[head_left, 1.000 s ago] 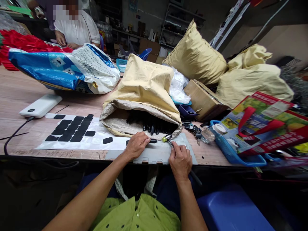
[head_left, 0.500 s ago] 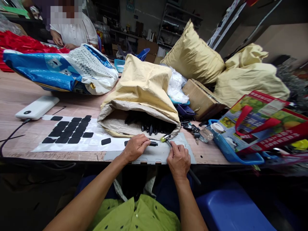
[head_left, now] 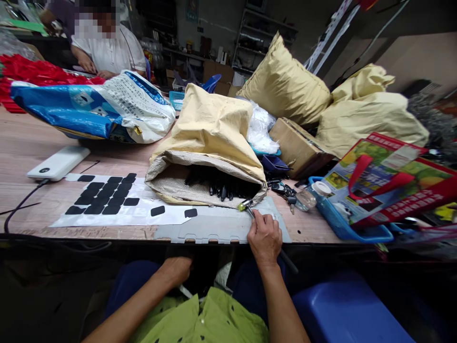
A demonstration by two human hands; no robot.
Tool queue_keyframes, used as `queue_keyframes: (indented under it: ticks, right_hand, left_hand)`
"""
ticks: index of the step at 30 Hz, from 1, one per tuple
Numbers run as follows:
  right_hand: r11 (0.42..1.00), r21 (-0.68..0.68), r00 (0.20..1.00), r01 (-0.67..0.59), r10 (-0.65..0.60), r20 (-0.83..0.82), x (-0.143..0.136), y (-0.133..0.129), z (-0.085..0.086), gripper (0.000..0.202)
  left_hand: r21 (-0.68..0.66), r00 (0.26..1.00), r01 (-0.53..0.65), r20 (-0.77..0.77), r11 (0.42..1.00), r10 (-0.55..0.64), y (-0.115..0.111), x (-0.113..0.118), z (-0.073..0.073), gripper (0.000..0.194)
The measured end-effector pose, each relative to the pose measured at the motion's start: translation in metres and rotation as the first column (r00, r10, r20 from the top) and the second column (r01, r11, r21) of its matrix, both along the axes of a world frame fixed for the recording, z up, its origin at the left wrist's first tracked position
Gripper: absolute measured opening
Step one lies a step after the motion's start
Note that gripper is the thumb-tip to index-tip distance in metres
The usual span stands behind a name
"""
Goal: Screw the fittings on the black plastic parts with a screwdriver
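Note:
My right hand (head_left: 265, 237) is closed round the handle of a small hammer (head_left: 245, 205) with a yellowish head, which rests at the mouth of an open tan sack (head_left: 210, 138). Black slender pieces (head_left: 223, 190) lie inside that sack. Below the table edge, by my lap, is my left hand (head_left: 177, 270); its fingers are hidden in shadow under the edge. A grey board (head_left: 214, 231) lies in front of the sack. To its left, a white sheet (head_left: 137, 215) bears several black rounded patches (head_left: 107, 193).
A white power bank (head_left: 59, 163) with a cable lies at the left, below a blue-and-white bag (head_left: 107, 109). Keys (head_left: 291, 199), a clear bottle (head_left: 306, 200) and a blue basket (head_left: 335, 224) holding a red-edged bag are at the right. A person sits across the table.
My left hand has moved down and left off the board to below the table edge. The black piece beside it is gone from the board. My right hand keeps its hold on the hammer.

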State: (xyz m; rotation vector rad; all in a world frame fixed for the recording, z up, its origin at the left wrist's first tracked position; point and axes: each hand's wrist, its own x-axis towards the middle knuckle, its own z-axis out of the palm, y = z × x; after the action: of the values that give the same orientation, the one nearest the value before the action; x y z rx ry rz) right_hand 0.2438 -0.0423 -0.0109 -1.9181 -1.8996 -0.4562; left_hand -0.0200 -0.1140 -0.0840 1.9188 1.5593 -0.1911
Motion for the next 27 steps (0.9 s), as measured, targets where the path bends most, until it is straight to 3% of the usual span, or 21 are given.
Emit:
queue_keyframes:
  ticks: [3, 7, 9, 11, 13, 14, 16, 19, 22, 27]
  right_hand:
    - [1.0, -0.003, 1.0, -0.002, 0.002, 0.004, 0.0, 0.0, 0.0, 0.036]
    - [1.0, 0.001, 1.0, 0.0, 0.0, 0.012, 0.0, 0.0, 0.0, 0.036]
    - [1.0, 0.0, 1.0, -0.002, 0.002, 0.01, -0.001, 0.0, 0.0, 0.035]
    - [1.0, -0.004, 1.0, -0.005, 0.005, 0.007, -0.001, 0.0, 0.001, 0.035]
    - [1.0, -0.011, 1.0, -0.004, 0.004, 0.005, -0.002, 0.0, 0.001, 0.035]
    - [1.0, -0.016, 1.0, -0.002, 0.002, 0.006, -0.002, 0.001, 0.001, 0.035]
    - [1.0, -0.025, 1.0, 0.004, -0.003, 0.011, -0.002, 0.001, 0.001, 0.036]
    - [0.999, -0.031, 1.0, 0.013, -0.012, 0.016, -0.002, 0.001, 0.002, 0.036]
    - [0.999, -0.03, 1.0, 0.016, -0.016, 0.012, -0.002, 0.001, 0.002, 0.035]
    - [1.0, -0.019, 1.0, 0.007, -0.008, -0.011, -0.003, 0.0, 0.001, 0.035]
  left_hand:
    - [-0.053, 0.989, 0.141, 0.042, 0.989, -0.139, 0.0, 0.002, 0.022, 0.021]
    - [0.049, 0.873, 0.247, 0.421, 0.968, -0.245, 0.018, 0.024, 0.082, 0.021]
    - [0.126, 0.836, 0.139, 0.517, 0.982, -0.185, 0.042, 0.037, 0.106, 0.024]
    - [0.29, 0.879, -0.132, 0.476, 0.948, -0.023, 0.071, 0.05, 0.119, 0.026]
    - [0.441, 0.902, -0.347, 0.4, 0.828, 0.165, 0.102, 0.06, 0.122, 0.026]
    - [0.495, 0.899, -0.408, 0.364, 0.768, 0.243, 0.115, 0.064, 0.122, 0.027]
    - [0.552, 0.895, -0.445, 0.29, 0.705, 0.338, 0.135, 0.07, 0.118, 0.031]
    - [0.554, 0.906, -0.417, 0.186, 0.721, 0.381, 0.148, 0.073, 0.114, 0.03]
    - [0.535, 0.914, -0.398, 0.16, 0.746, 0.372, 0.144, 0.065, 0.115, 0.023]
    - [0.556, 0.962, -0.244, 0.242, 0.794, 0.126, 0.119, 0.039, 0.114, 0.013]
